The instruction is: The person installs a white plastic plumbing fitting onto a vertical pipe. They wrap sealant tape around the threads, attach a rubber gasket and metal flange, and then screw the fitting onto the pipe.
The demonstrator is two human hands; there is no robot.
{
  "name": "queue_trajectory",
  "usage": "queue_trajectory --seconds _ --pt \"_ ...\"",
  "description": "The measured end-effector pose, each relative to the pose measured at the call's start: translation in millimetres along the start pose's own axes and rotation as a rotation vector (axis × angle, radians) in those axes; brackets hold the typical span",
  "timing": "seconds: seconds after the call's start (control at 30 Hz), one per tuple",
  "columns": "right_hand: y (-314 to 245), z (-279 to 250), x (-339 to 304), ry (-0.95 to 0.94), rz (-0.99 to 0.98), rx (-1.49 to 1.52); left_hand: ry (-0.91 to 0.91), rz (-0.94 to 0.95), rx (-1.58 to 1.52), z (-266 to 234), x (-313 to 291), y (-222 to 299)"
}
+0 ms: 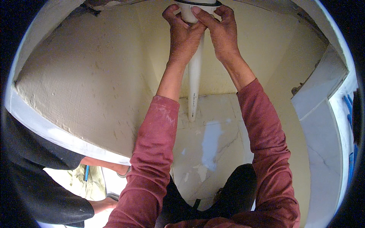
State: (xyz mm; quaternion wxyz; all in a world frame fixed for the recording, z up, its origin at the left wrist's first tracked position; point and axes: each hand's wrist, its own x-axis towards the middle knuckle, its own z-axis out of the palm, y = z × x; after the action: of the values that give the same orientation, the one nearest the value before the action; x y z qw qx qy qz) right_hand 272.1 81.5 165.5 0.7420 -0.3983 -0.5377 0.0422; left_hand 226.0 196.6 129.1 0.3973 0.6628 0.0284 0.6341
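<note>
Overhead at the top of the view, a white plastic drain fitting (187, 15) with a black ring (205, 4) around its upper part is held between both hands. My left hand (183, 40) grips it from the left, fingers curled round. My right hand (223, 36) closes on its right side, the thumb laid across the front. Below the hands a white pipe (195, 72) hangs nearly upright, its lower end down by the tiled floor. Whether the pipe's top sits inside the fitting is hidden by my hands.
A rough plastered wall (87, 76) curves along the left, and a marble-edged ledge (321, 83) borders the right. Marble floor tiles (205, 148) lie below. At lower left are another person's dark-trousered legs (42, 174). Blue objects (350, 140) show at the right rim.
</note>
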Motion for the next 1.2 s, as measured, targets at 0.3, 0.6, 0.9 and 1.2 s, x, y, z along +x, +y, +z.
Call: queue_trajectory --seconds 0.3,0.6,0.9,1.2 --pt "-2 -2 5 0.068 0.073 -0.093 -0.044 0.063 0.08 0 -6 12" --pt "-7 -8 15 0.019 0.003 -0.232 -0.018 0.01 0.152 -2 -3 6" --pt "3 -7 10 0.073 0.037 -0.109 -0.069 -0.003 0.024 -2 -2 5" --pt "0 -14 15 0.019 0.073 -0.089 -0.078 0.034 0.022 -2 0 3"
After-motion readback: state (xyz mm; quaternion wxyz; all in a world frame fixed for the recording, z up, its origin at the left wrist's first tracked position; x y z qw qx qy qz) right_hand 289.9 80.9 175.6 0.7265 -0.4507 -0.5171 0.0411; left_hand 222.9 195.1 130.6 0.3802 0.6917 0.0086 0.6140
